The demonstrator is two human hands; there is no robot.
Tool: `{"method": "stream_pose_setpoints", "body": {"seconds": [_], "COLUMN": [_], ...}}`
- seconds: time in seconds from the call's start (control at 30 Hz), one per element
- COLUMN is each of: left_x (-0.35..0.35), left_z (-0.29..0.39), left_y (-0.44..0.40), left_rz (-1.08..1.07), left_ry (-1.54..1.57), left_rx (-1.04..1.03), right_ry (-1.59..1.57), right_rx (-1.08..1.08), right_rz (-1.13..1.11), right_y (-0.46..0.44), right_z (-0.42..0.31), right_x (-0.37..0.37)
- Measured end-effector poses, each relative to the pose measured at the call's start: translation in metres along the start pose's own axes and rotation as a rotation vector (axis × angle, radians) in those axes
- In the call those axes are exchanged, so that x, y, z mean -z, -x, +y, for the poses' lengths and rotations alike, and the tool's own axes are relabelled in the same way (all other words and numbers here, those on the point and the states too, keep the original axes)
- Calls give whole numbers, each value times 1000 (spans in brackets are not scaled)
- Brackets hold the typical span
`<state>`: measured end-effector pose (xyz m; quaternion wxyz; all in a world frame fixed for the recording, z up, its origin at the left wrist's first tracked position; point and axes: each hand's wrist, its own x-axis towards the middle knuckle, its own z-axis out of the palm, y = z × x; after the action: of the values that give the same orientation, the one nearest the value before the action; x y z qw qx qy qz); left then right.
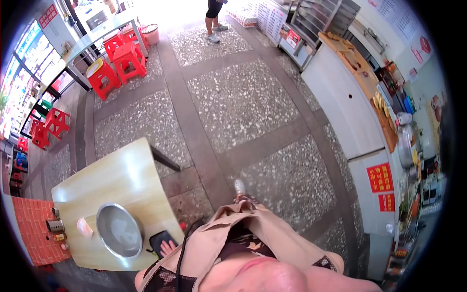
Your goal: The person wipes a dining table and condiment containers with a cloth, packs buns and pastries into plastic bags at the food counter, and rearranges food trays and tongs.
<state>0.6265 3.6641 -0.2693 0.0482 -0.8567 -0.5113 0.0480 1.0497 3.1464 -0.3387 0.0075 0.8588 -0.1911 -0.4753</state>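
Note:
My left hand is at the near right edge of the wooden-topped table, its fingers stretched out over a dark, flat, phone-like object. The fingers look apart and lie on it rather than wrapped round it. Just left of this stands a round metal basin; a pale, shiny patch shows at its bottom. Beyond the basin lies a white and pink packet. My right hand is out of the picture.
Small containers line the table's far left side, by a brick-patterned wall. Red stools stand near another table. A long white counter runs along the right. Another person stands near the bright doorway.

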Motion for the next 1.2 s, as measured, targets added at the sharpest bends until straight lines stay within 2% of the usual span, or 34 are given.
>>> {"method": "stream_pose_setpoints", "body": {"seconds": [0.07,0.13,0.17,0.2,0.23,0.27,0.3,0.33,0.37,0.4,0.43,0.47,0.53,0.57,0.63,0.67,0.7,0.73,0.77,0.8,0.83,0.9,0.97,1.03,1.07,1.1,1.13,1.17,1.2], "left_x": [14,26,30,29,32,35,36,35,33,30,27,23,21,22,41,55,52,116,144,172,176,197,178,143,100,30,8,15,22], "left_z": [32,58,69,78,86,96,105,115,123,129,133,134,147,160,195,221,236,260,276,290,300,313,311,293,272,239,209,183,165], "left_y": [-47,-99,-128,-155,-185,-222,-260,-301,-345,-387,-428,-470,-576,-634,-756,-821,-880,-935,-988,-1036,-1087,-1169,-1233,-1293,-1306,-1308,-1296,-1281,-1273], "left_rz": [-191,-392,-476,-541,-575,-614,-646,-667,-685,-702,-719,-732,-732,-692,-599,-540,-251,-223,-46,-28,41,24,-56,-161,-223,-126,-334,-652,-834], "left_ry": [99,220,271,310,335,361,377,389,394,394,392,388,391,396,429,496,687,824,973,1053,1120,1193,1153,1015,913,727,520,372,308], "left_rx": [138,251,289,307,302,297,277,249,214,168,113,43,-103,-178,-273,-251,-371,-366,-464,-456,-502,-467,-389,-273,-212,-203,-14,71,135], "right_ry": [-44,-42,-70,-22,-149,-267,-384,-494,-527,-401,-445,-469,-410,-317,-109,59,375,700,-23,-754,-899,-495,-406,-391,-371,-351,-319,-284,-247], "right_rx": [106,375,273,436,534,734,868,1043,1120,1332,1468,1446,1534,1482,1382,1345,1194,950,818,643,527,147,-83,-171,-149,-64,84,235,382], "right_rz": [116,300,372,385,436,329,232,117,130,247,248,243,158,161,162,135,100,-79,-366,-606,-519,-64,34,35,40,44,74,109,147], "right_y": [-68,-142,-74,-75,7,-11,42,27,71,137,163,172,194,192,145,86,84,87,68,55,39,5,-26,-57,-75,-96,-112,-128,-141], "right_z": [-75,-195,-307,-404,-499,-588,-663,-745,-807,-844,-883,-900,-963,-982,-978,-971,-952,-940,-898,-857,-847,-869,-902,-961,-1002,-1056,-1134,-1211,-1289], "right_x": [58,114,171,204,244,260,287,291,304,328,332,325,330,329,307,287,293,305,310,317,325,324,322,322,326,333,343,353,364]}}
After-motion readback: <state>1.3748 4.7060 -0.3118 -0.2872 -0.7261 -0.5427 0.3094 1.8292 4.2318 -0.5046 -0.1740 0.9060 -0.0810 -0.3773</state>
